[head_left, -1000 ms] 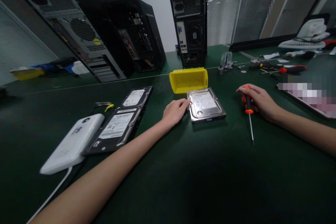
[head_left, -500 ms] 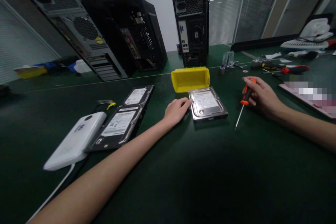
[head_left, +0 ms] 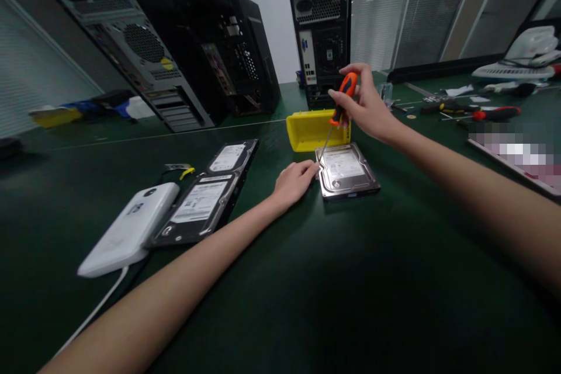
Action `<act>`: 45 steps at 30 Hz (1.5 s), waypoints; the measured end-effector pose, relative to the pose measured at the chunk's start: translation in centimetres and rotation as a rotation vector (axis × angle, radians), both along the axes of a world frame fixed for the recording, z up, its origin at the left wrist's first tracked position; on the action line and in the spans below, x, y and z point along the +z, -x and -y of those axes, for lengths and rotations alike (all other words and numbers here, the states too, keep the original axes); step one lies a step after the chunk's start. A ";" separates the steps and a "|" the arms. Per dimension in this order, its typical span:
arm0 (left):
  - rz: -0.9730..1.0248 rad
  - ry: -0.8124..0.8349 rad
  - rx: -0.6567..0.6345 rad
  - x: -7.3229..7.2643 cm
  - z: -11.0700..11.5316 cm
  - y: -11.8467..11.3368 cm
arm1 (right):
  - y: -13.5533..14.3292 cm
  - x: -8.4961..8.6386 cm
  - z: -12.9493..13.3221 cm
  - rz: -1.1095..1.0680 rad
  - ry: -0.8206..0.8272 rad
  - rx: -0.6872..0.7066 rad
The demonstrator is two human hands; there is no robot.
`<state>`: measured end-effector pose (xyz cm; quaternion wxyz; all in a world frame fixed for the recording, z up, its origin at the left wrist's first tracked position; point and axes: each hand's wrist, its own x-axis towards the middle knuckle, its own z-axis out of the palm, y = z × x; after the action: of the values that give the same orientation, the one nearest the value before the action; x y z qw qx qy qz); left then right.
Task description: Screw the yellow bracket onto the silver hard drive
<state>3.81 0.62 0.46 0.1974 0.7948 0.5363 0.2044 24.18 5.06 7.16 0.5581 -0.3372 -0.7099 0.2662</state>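
A silver hard drive (head_left: 346, 166) with a white label lies flat on the green table. My left hand (head_left: 294, 183) rests on the tabletop, its curled fingers pressed against the drive's left edge. In my right hand (head_left: 370, 105) is a screwdriver (head_left: 348, 86) with an orange and black handle. The slim shaft slants down to the drive's left side, close to my left fingertips. Whether the tip sits in a screw is too small to tell. Just behind the drive, a yellow plastic bin (head_left: 302, 133) lies with its opening towards me.
Two more hard drives (head_left: 199, 204) lie at the left beside a white box-shaped device (head_left: 127, 231) with a cable. Computer cases (head_left: 258, 52) stand along the back, one with a raised top (head_left: 324, 29). Pliers (head_left: 495, 114) and small parts lie at the right.
My right hand has moved left with the screwdriver, from the right of the drive to above its left side. My left hand has stayed at the drive's edge.
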 end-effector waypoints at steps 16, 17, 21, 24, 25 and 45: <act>0.005 0.017 0.002 0.4 0.2 -0.1 | 1.3 2.0 0.2 0.256 -0.111 0.140; 0.000 0.022 0.003 0.5 0.2 -0.1 | 1.3 2.0 0.2 0.255 -0.112 0.135; -0.009 0.030 0.006 0.6 0.3 -0.1 | 1.4 2.1 0.3 0.253 -0.113 0.126; 0.001 0.032 0.005 0.6 0.2 -0.1 | 1.5 2.0 0.5 0.271 -0.111 0.128; 0.004 0.033 0.005 0.5 0.2 -0.1 | 1.6 2.0 0.5 0.279 -0.112 0.126; 0.034 0.024 -0.016 0.4 0.1 0.0 | 1.6 1.9 0.6 0.280 -0.132 0.099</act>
<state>3.82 0.55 0.82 0.2177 0.7932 0.5287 0.2096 22.59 4.47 9.03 0.4607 -0.2984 -0.8125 0.1965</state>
